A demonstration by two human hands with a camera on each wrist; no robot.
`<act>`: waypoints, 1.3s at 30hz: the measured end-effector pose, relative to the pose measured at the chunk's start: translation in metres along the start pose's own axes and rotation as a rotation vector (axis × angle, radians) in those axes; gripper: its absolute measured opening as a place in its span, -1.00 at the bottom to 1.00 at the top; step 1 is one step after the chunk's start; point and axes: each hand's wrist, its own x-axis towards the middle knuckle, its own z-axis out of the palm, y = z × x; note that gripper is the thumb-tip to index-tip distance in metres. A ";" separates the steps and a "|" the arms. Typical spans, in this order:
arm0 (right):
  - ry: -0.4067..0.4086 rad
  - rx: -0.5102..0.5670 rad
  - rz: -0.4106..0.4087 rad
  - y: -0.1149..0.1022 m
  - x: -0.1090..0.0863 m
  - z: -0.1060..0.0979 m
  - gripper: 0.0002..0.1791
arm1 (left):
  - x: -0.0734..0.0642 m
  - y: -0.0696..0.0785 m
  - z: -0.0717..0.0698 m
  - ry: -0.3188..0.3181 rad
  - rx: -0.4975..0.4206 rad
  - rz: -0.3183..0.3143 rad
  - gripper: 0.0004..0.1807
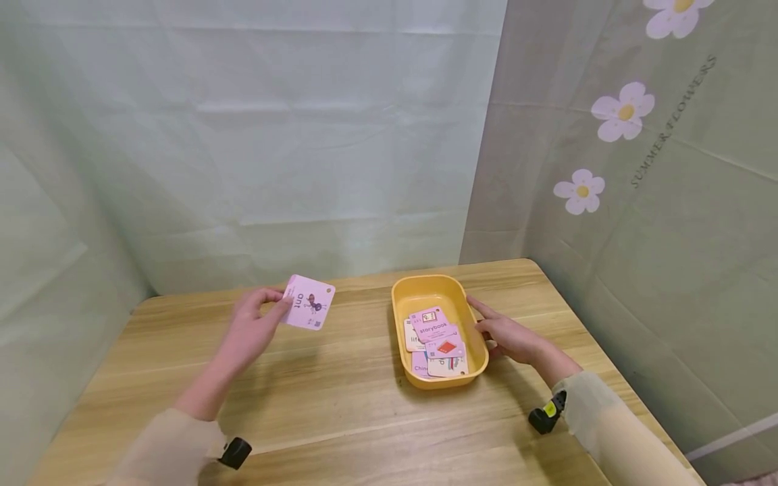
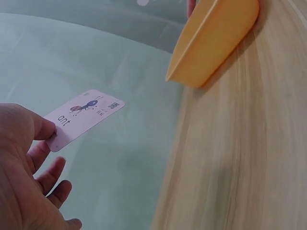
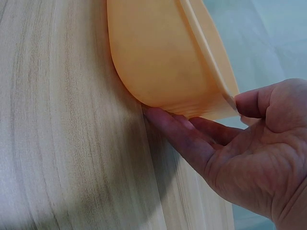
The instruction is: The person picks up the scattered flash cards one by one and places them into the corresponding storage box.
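A pink flashcard point(image 1: 308, 302) with an ant picture and the word "ant" is pinched by one edge between the thumb and fingers of my left hand point(image 1: 254, 322). It is held up over the table's left half, and the other fingers curve loosely below it in the left wrist view. My right hand point(image 1: 510, 336) holds the right side of a yellow plastic tray point(image 1: 477, 363), thumb at the rim and fingers against the lower outer wall point(image 3: 158, 62). Several flashcards lie overlapping inside the tray, among them a pink "storybook" card point(image 1: 433, 328) on top.
The tray stands on a wood-grain table point(image 1: 340, 418). Pale cloth curtains point(image 1: 292, 135) hang behind and at both sides, with printed flowers point(image 1: 625, 112) on the right. Each wrist carries a small black camera point(image 1: 236, 453).
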 end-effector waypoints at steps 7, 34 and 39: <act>-0.001 0.006 -0.010 0.002 0.001 0.000 -0.22 | 0.005 0.014 0.011 -0.004 -0.034 0.010 -0.63; 0.020 -0.003 -0.004 0.004 0.003 0.000 -0.22 | 0.021 0.047 0.051 -0.045 -0.118 0.024 -0.69; 0.029 0.001 -0.002 0.004 0.003 0.000 -0.22 | 0.024 0.053 0.059 -0.060 -0.134 0.037 -0.68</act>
